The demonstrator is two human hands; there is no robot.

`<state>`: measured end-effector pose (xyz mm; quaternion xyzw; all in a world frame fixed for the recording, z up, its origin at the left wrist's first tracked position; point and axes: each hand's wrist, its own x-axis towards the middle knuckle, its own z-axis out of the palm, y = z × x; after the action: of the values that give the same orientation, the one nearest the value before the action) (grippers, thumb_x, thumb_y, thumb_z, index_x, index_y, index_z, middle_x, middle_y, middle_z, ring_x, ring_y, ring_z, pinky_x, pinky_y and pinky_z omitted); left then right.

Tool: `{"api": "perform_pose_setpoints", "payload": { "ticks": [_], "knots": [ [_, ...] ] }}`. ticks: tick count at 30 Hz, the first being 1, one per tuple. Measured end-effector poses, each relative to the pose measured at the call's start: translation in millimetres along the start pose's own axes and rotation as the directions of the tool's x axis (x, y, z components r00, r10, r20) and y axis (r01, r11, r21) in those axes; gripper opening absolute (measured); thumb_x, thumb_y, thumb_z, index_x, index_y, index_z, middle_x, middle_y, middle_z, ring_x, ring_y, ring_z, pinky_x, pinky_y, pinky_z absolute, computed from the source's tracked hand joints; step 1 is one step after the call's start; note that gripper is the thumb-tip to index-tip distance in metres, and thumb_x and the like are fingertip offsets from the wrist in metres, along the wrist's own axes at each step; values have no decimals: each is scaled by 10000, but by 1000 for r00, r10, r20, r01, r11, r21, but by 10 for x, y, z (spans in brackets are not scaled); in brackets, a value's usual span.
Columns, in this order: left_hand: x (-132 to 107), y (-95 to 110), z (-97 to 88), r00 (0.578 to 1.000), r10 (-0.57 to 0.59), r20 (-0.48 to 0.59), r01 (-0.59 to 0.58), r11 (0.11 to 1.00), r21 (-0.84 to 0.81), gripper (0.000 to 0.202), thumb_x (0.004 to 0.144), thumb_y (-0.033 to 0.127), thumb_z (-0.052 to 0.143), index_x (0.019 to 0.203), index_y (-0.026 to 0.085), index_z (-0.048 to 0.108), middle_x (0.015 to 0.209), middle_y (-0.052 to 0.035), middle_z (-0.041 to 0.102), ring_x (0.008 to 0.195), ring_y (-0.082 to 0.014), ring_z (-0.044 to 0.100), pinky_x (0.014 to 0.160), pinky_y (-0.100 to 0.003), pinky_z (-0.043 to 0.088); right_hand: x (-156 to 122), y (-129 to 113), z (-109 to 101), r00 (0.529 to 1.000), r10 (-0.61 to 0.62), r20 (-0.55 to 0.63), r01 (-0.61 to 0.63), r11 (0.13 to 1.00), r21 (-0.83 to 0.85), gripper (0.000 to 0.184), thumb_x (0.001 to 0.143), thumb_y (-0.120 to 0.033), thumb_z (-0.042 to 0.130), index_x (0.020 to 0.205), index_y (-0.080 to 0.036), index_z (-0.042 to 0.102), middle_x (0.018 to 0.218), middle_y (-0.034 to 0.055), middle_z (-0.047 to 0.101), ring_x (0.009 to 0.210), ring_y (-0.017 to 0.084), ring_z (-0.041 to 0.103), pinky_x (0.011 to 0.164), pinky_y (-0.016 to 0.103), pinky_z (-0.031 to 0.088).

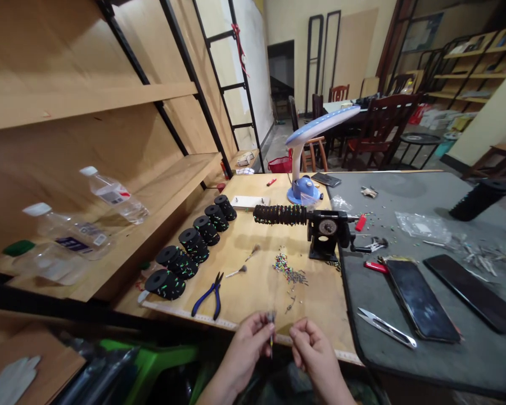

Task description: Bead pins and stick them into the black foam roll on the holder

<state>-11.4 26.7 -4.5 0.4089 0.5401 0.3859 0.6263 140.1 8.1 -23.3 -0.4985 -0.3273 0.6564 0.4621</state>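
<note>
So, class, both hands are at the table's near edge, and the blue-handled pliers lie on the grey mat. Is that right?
Not quite: the head view shows the pliers on the light wooden tabletop, not the grey mat. The left hand and right hand are indeed at the tabletop's near edge.

Looks like smooth wood on the worktop [255, 284], matt foam on the rollers [194, 244] and glossy plastic on the lamp [297, 163]. Shines like metal on the snips [387, 328]; shows clear plastic on the bottles [117, 194].
</note>
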Motion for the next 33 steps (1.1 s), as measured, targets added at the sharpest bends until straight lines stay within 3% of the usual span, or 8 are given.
{"api": "perform_pose_setpoints", "payload": {
  "ticks": [2, 5, 13, 21, 27, 33],
  "knots": [
    [-143, -32, 98, 995, -96, 21, 98, 975, -201, 348, 665, 404, 762, 811, 140, 589, 659, -1, 574, 588, -120, 558, 437, -177, 372, -34, -16, 17, 1000, 19, 2, -19, 1000, -7, 570, 592, -743, 645, 671, -208, 463, 329, -91, 456, 302, 41, 270, 355, 176, 167],
    [-239, -45, 167, 991, -136, 14, 135, 953, -273, 365, 624, 394, 802, 769, 140, 585, 655, 6, 565, 593, -115, 557, 424, -166, 355, -70, -19, 27, 999, 37, 2, -37, 999, -5, 558, 602, -726, 653, 686, -205, 470, 330, -93, 464, 301, 40, 283, 349, 167, 184],
    [-261, -96, 226, 1000, -14, 8, 15, 995, -97, 340, 709, 429, 737, 733, 145, 551, 650, 12, 566, 575, -108, 522, 447, -185, 402, -83, 57, 0, 1000, 11, 21, -12, 1000, 27, 535, 629, -692, 665, 706, -189, 499, 345, -91, 474, 306, 40, 307, 359, 159, 222],
    [-276, -136, 268, 999, 21, 42, -18, 996, -84, 286, 778, 397, 679, 758, 161, 518, 659, 3, 595, 608, -131, 580, 455, -186, 414, -49, 120, 2, 1000, -1, 22, 0, 998, 66, 500, 648, -650, 685, 744, -186, 525, 362, -99, 457, 323, 61, 360, 369, 170, 274],
    [-259, -204, 258, 998, 55, 21, -54, 998, -27, 294, 786, 407, 664, 741, 169, 498, 651, 14, 576, 577, -119, 563, 458, -188, 418, -77, 45, 24, 999, -42, 16, 42, 999, -2, 496, 658, -646, 679, 723, -170, 559, 389, -84, 471, 356, 75, 414, 388, 185, 308],
    [-276, -205, 287, 998, 59, -4, -59, 998, -28, 316, 766, 432, 679, 739, 172, 503, 667, 13, 573, 576, -122, 571, 465, -192, 416, -74, 26, 32, 999, -43, 3, 43, 999, -29, 522, 652, -693, 641, 699, -185, 530, 363, -100, 434, 321, 64, 364, 363, 179, 276]
  ]
}}
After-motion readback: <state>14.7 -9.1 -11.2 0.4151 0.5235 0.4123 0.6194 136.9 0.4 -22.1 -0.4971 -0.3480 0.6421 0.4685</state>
